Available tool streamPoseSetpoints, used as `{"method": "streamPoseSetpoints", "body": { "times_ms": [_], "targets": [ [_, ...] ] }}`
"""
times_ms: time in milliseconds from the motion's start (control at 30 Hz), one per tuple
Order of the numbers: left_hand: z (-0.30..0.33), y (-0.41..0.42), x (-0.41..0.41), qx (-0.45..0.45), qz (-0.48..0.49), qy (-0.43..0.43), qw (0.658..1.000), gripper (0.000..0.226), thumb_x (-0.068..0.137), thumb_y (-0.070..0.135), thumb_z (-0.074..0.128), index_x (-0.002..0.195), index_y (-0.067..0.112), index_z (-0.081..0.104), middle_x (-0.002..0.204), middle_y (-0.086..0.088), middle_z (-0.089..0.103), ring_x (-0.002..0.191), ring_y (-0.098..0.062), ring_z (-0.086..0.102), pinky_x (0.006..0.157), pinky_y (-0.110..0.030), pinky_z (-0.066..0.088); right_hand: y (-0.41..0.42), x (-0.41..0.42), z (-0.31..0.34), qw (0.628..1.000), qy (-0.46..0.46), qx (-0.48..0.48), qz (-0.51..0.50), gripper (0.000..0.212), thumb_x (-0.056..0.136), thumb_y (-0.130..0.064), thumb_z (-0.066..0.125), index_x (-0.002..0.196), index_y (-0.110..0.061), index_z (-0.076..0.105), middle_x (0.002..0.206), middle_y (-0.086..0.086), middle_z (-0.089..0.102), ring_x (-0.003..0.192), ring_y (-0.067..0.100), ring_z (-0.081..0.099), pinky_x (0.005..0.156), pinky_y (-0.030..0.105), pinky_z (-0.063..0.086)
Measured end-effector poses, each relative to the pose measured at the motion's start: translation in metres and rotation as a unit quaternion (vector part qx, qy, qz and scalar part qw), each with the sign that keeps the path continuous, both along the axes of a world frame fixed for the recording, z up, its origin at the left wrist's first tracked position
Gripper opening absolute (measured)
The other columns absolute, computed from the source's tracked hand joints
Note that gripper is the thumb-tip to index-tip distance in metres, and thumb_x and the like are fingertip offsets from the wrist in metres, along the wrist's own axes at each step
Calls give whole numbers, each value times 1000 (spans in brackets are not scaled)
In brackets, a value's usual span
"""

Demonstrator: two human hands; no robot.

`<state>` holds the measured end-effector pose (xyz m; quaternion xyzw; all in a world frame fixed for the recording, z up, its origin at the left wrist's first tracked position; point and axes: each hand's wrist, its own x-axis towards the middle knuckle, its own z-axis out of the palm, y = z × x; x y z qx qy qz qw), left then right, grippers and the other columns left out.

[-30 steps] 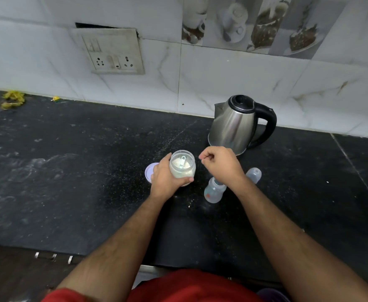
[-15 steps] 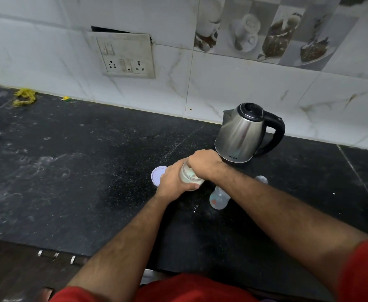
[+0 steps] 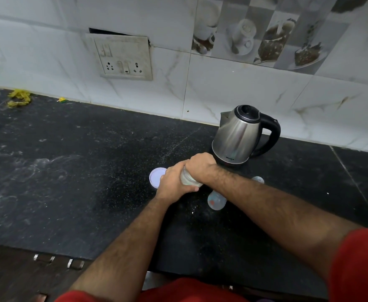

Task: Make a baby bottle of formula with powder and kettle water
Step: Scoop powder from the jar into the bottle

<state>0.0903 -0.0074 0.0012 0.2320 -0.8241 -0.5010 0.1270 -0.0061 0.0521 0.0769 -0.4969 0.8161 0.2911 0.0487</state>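
The kettle (image 3: pixel 237 136) stands on the black counter (image 3: pixel 69 171) by the wall, and everything else is easiest to find from it. Just in front of the kettle, a little to its left, the left hand (image 3: pixel 174 184) holds the clear powder jar (image 3: pixel 188 178), with its fingers wrapped tight around the jar's side. The jar stands up straight, mouth to the top. The right hand (image 3: pixel 201 165) sits right on top of the jar's mouth and covers it, so I cannot tell if its fingers are pinching the scoop inside or are just curled. Left of the jar, farther from the kettle, the jar's round lid (image 3: pixel 155 175) lies flat on the counter. The baby bottle (image 3: pixel 215 201) stands open in front of the kettle, under the right forearm, just to the right of the jar. Its small cap (image 3: pixel 258 179) lies a bit farther right. The right hand is the closer one to the bottle, so I think it is getting powder to carry over, and it only has to go a short way right and toward the person. The bottle's mouth is small, so powder could spill.
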Motion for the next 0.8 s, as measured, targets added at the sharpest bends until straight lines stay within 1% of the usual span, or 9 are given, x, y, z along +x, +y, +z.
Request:
{"method": "streamPoseSetpoints", "body": {
  "times_ms": [67,133,200,233,333,400,500,700,800],
  "targets": [
    [0,0,1,6,2,0,1000,86,51,32,92,127,40,51,114,16,67,111,-11,61,99,-46,47,1,-1,5,1000,-12,-7,0,24,98,-17,49,112,-17,68,114,-1,68,107,21,64,69,33,40],
    [-1,-1,2,16,6,6,1000,86,53,30,92,128,40,50,116,16,66,112,-12,61,99,-46,47,4,-2,12,999,-37,-27,-15,16,93,-20,54,103,-19,67,96,-3,64,91,22,62,66,34,40],
    [-4,-3,4,35,9,18,999,89,55,25,92,132,35,49,119,12,66,113,-14,61,100,-46,47,8,-5,18,994,-73,-66,-38,4,85,-20,59,89,-22,59,74,-5,51,76,23,53,62,34,39],
    [-5,-3,5,47,12,23,999,89,55,23,92,132,33,49,120,12,66,113,-14,61,100,-45,48,11,-7,20,991,-88,-88,-49,5,82,-20,60,84,-23,56,69,-4,47,73,23,52,61,34,39],
    [-4,-2,8,74,15,32,997,83,54,27,89,125,43,50,116,17,66,110,-7,62,98,-41,50,20,-8,23,971,-125,-179,-101,2,79,-20,61,80,-19,59,77,-1,60,78,24,59,60,33,41],
    [-2,-1,9,84,18,31,996,79,51,32,87,118,51,48,114,21,66,109,-2,62,98,-39,50,25,-8,22,946,-144,-242,-159,11,81,-16,60,86,-16,69,88,4,69,82,27,64,62,33,45],
    [-2,1,8,85,18,30,996,79,51,34,88,117,50,48,112,25,64,110,0,60,100,-37,50,26,-7,17,909,-157,-308,-233,20,81,-8,59,90,-15,75,91,9,72,85,29,66,66,34,52],
    [0,5,6,73,24,18,997,74,48,41,87,107,61,48,111,23,66,107,-2,62,97,-40,51,20,-4,6,868,-182,-338,-316,17,81,-8,62,93,-13,74,92,9,72,84,28,66,63,33,50],
    [3,7,6,59,22,17,998,79,47,45,85,115,58,47,112,21,67,107,-5,63,96,-41,51,17,-3,3,841,-223,-340,-356,14,77,-8,66,88,-13,73,87,8,74,83,25,70,73,36,59]
  ]
}}
